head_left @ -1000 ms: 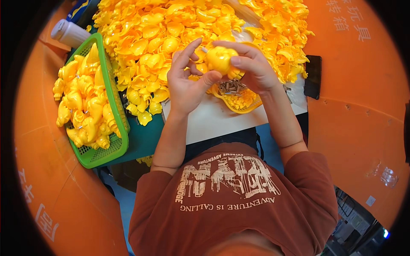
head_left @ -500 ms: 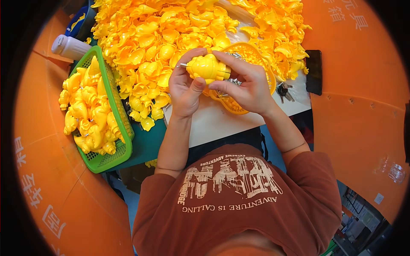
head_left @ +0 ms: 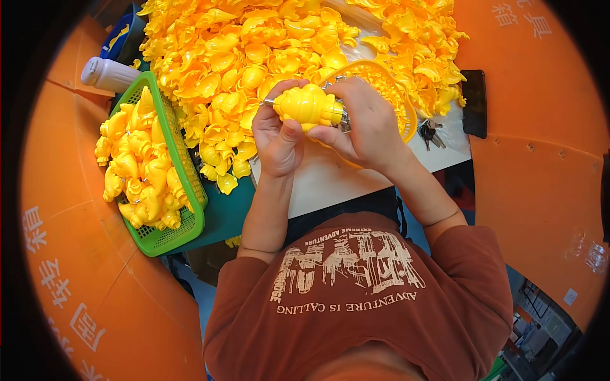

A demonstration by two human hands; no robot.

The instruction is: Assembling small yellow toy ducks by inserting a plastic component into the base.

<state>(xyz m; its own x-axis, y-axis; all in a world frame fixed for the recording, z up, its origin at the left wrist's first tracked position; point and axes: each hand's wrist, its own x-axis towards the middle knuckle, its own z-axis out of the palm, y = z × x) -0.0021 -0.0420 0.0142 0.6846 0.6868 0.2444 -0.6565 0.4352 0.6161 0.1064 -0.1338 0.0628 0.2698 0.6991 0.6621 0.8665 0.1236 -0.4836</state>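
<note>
Both my hands hold up one glossy yellow plastic toy part [head_left: 309, 106], rounded with a ribbed collar at its right end. A thin metal pin [head_left: 268, 101] sticks out of its left end. My left hand [head_left: 279, 136] is closed round the left side, thumb beneath. My right hand [head_left: 368, 124] grips near the collar with thumb and fingers; its fingertips are partly hidden. Just beyond the right hand stands a yellow basket [head_left: 410, 120] holding small metal pieces and small yellow parts.
A large heap of yellow plastic shells [head_left: 222, 60] covers the table's far side. At left stands a green basket [head_left: 198, 213] of joined yellow parts, beside a pale bottle [head_left: 111, 74]. A dark phone [head_left: 474, 103] and keys [head_left: 432, 134] lie at right. Orange panels [head_left: 534, 184] flank the table.
My right hand has turned, its fingers drawing back from the top of the yellow part to its collar end. My left hand keeps its hold. The whole view has shifted slightly.
</note>
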